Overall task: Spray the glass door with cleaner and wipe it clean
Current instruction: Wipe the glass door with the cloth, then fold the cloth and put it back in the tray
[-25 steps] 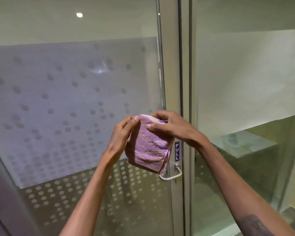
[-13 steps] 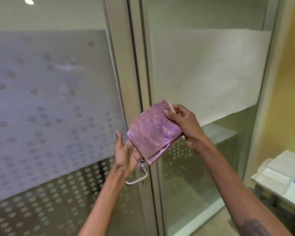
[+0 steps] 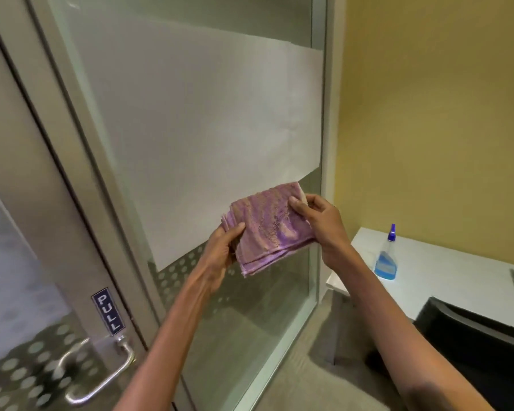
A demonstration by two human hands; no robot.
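Both hands grip the folded cloth (image 3: 269, 229) in front of the glass panel (image 3: 196, 120): the left hand (image 3: 223, 247) pinches its lower-left edge, the right hand (image 3: 318, 221) its upper-right corner. The spray bottle (image 3: 386, 256) stands on the table (image 3: 457, 280) to the right, well apart from the door (image 3: 57, 232). Risk: wiping before spraying would likely smear the glass, and a loose fold may slip open under pressure.

A small dark sign (image 3: 107, 311) on the door frame (image 3: 57, 232), above the handle (image 3: 101, 378), reads "PULL" vertically.
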